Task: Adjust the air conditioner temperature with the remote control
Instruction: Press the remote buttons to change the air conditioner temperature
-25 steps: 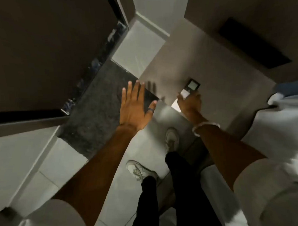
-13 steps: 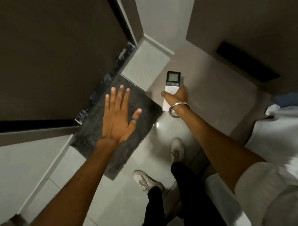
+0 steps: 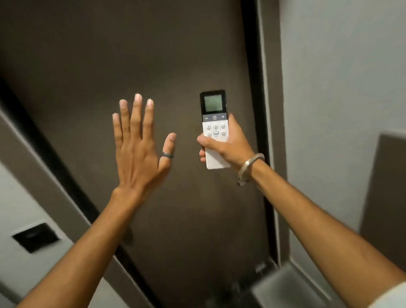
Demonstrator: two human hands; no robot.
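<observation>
Head view: right hand (image 3: 225,146) is gripping the remote (image 3: 214,129), raised before a dark door (image 3: 132,47); left hand (image 3: 137,149) is hovering open, empty. Picking up looks done; pressing temperature buttons is remaining.

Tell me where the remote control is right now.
In the head view, the remote control is right of centre, held upright in the right hand, with the open left hand beside it.

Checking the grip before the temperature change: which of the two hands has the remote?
The right hand, the one with the metal bangle on its wrist, holds the remote control. The left hand, wearing a dark thumb ring, is open and empty.
</observation>
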